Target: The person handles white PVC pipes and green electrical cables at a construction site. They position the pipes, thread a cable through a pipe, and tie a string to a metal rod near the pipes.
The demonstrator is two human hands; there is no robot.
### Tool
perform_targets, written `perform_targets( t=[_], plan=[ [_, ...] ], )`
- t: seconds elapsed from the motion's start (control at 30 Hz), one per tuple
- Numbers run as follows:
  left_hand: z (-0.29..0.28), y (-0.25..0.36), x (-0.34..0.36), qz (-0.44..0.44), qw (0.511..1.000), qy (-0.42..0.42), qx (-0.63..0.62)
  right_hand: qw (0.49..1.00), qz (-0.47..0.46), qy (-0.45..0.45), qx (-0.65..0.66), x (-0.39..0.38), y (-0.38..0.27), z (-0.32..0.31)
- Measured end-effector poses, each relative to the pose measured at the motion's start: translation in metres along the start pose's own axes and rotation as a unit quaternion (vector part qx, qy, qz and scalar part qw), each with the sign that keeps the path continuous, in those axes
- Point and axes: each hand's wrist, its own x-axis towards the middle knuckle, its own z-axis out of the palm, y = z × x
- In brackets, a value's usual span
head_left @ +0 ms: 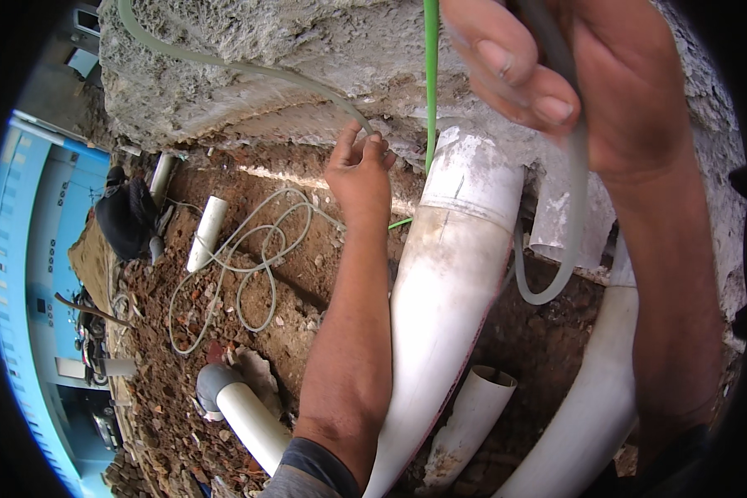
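"Left of the big white pipe (452, 290), what does the left hand (361, 174) have?"

"Clear hose (282, 74), pinched between thumb and fingers. It runs up and away to the pipe's left, along rough concrete (266, 33)."

"And the right hand (618, 91)?"

"Above and to the right of the big white pipe, near the camera, with its fingers curled round a looping hose (578, 191). That hangs down just right of the pipe, then bends up by its right edge. I can't tell whether both hands hold the same hose."

"What else is left of the pipe?"

"Loose coils (257, 270) of hose on brown soil (158, 307), beside a short white pipe piece (207, 234). Farther out, a crouching person (126, 214) in dark clothes. Lower down, a grey elbow (217, 386) on another pipe. A green strip (431, 75) drops to the big pipe's upper left edge."

"To its right?"

"An open-ended stub (473, 423) nearby, then a second large pipe (568, 407) farther over."
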Motion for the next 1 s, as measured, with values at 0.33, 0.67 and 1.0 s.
perform_targets(
  t=[0.33, 0.67, 1.0],
  plan=[
    [0.0003, 0.0016, 0.0001, 0.002, 1.000, 0.005, 0.009, 1.000, -0.005, 0.002, 0.007, 0.0006, -0.0020, 0.0008],
    [0.0006, 0.0015, -0.0006, -0.007, 1.000, 0.006, 0.000, 1.000, -0.006, 0.004, 0.010, 0.0027, -0.0033, 0.0023],
    [0.0005, 0.0000, 0.0003, -0.004, 1.000, 0.006, -0.003, 1.000, -0.002, 0.004, 0.017, 0.0041, -0.0045, 0.0038]
  ],
)
